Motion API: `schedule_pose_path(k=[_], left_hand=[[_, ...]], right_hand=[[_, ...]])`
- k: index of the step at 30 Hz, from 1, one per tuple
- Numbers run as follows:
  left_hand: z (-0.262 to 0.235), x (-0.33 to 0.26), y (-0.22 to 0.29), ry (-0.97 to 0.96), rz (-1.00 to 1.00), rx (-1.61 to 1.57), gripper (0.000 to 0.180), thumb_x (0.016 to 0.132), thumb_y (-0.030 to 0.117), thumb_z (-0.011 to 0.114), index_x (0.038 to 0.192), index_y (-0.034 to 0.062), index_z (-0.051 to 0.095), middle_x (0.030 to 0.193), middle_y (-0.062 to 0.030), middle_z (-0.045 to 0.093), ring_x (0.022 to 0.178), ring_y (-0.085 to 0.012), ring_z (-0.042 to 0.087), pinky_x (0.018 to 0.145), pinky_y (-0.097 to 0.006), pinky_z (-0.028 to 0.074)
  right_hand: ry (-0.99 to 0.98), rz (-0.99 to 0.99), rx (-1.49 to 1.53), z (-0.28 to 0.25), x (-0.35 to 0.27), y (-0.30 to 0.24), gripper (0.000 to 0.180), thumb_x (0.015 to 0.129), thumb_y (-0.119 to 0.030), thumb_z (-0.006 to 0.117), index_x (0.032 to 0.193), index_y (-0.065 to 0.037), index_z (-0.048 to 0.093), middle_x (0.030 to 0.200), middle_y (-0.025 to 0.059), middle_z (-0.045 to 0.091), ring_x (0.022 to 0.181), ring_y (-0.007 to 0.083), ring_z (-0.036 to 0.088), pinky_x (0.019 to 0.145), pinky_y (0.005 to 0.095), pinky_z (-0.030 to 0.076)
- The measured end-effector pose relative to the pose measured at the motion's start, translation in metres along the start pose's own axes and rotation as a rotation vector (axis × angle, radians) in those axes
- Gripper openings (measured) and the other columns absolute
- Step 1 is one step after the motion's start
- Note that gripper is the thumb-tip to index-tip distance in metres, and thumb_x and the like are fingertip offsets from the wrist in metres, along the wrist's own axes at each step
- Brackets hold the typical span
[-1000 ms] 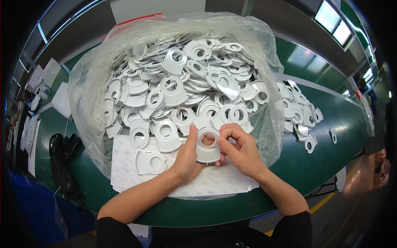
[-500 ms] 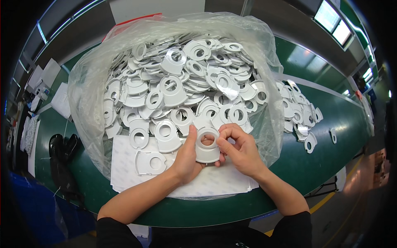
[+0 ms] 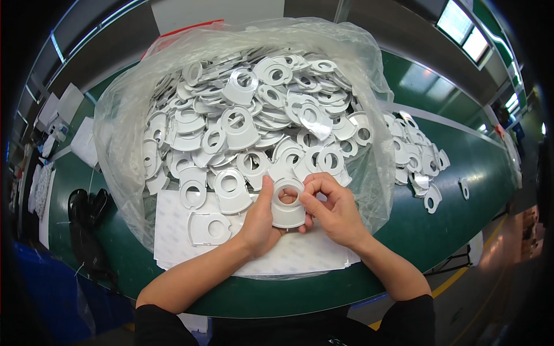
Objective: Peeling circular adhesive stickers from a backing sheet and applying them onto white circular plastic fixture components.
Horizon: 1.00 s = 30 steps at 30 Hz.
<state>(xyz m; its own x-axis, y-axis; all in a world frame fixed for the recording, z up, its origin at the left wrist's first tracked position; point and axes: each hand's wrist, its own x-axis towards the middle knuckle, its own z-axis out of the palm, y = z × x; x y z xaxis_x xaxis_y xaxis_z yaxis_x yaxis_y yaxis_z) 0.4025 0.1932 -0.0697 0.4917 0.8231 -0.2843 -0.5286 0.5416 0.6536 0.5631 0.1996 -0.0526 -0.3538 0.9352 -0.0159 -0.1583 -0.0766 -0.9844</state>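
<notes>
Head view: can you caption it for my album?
Left hand and right hand hold one white, round-holed plastic plate near a translucent plastic bag of similar plates.

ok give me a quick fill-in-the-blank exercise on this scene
The left hand and right hand hold exactly ____ white part.
The smaller pile lies to the person's ____ of the larger pile.
The tabletop is coloured ____.
The sleeves are coloured ____.

Missing words: one; right; green; black.
</notes>
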Motion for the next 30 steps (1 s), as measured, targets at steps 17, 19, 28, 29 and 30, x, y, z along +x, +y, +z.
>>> schedule_pose_path(k=[17, 19, 28, 29, 30], left_hand=[[-0.0038, -0.0005, -0.0029, -0.079, 0.077, 0.045, 0.036, 0.097, 0.035, 0.034, 0.108, 0.0041, 0.049, 0.093, -0.01, 0.058, 0.077, -0.0175, 0.059, 0.064, -0.029, 0.047], [0.001, -0.0017, -0.001, -0.009, 0.063, 0.025, 0.022, 0.092, 0.018, 0.043, 0.106, 0.0033, 0.049, 0.091, -0.0103, 0.057, 0.076, -0.0175, 0.059, 0.063, -0.029, 0.047], [-0.0013, -0.0007, -0.0026, -0.022, 0.094, 0.035, 0.018, 0.092, 0.014, 0.045, 0.105, 0.0026, 0.048, 0.091, -0.0101, 0.057, 0.077, -0.0177, 0.059, 0.062, -0.03, 0.047], [-0.0014, -0.0006, -0.0026, -0.022, 0.094, 0.036, 0.018, 0.092, 0.014, 0.045, 0.105, 0.0026, 0.048, 0.091, -0.0101, 0.057, 0.077, -0.0177, 0.059, 0.062, -0.03, 0.047], [-0.0014, -0.0006, -0.0026, -0.028, 0.097, 0.032, 0.019, 0.092, 0.014, 0.045, 0.106, 0.0028, 0.047, 0.091, -0.0099, 0.057, 0.077, -0.0176, 0.058, 0.062, -0.03, 0.047]], right_hand=[[0.037, -0.053, -0.082, 0.004, -0.001, 0.0012, 0.009, 0.088, -0.004, 0.056, 0.085, 0.004, 0.053, 0.105, 0.0087, 0.042, 0.059, 0.0097, 0.055, 0.05, 0.0202, 0.051], [0.041, -0.06, -0.092, 0.0033, -0.001, 0.0018, 0.009, 0.088, -0.003, 0.056, 0.085, 0.004, 0.052, 0.104, 0.0087, 0.043, 0.059, 0.0099, 0.055, 0.049, 0.0201, 0.051], [0.075, -0.163, -0.25, 0.002, 0.0004, 0.0002, 0.01, 0.085, -0.004, 0.06, 0.084, 0.004, 0.055, 0.099, 0.0092, 0.048, 0.059, 0.0117, 0.059, 0.048, 0.0207, 0.05], [0.075, -0.163, -0.25, 0.0011, 0.0004, -0.0001, 0.01, 0.085, -0.004, 0.06, 0.084, 0.004, 0.055, 0.099, 0.0092, 0.048, 0.059, 0.0117, 0.059, 0.048, 0.0207, 0.05], [0.092, -0.253, -0.389, -0.0003, 0.0003, -0.0001, 0.01, 0.084, -0.005, 0.062, 0.084, 0.003, 0.056, 0.097, 0.0092, 0.05, 0.058, 0.0118, 0.059, 0.048, 0.0212, 0.049]])
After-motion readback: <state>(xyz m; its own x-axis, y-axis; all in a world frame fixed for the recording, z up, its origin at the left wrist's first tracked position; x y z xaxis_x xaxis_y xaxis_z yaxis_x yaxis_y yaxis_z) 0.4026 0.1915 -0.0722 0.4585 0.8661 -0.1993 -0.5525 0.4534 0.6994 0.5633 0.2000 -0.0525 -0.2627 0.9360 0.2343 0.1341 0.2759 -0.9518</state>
